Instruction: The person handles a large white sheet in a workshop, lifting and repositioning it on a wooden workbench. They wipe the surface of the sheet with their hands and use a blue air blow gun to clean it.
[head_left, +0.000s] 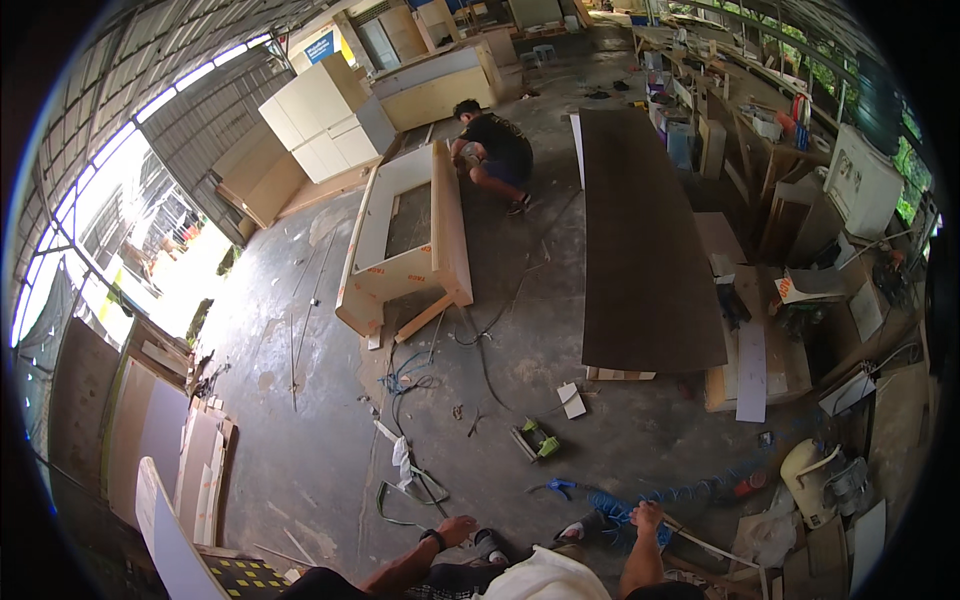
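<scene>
My left hand, with a dark band on the wrist, hovers low over the concrete floor, fingers loosely apart and nothing in them. It is just left of my sandalled foot. My right hand is curled around a blue coiled air hose that runs along the floor toward the right. A green and black nail gun lies on the floor ahead of both hands, touched by neither.
A person crouches at the far end of a pale wooden cabinet carcass lying on the floor. A long dark board lies to the right. Cables, leaning panels, cluttered benches and white cabinets surround the floor.
</scene>
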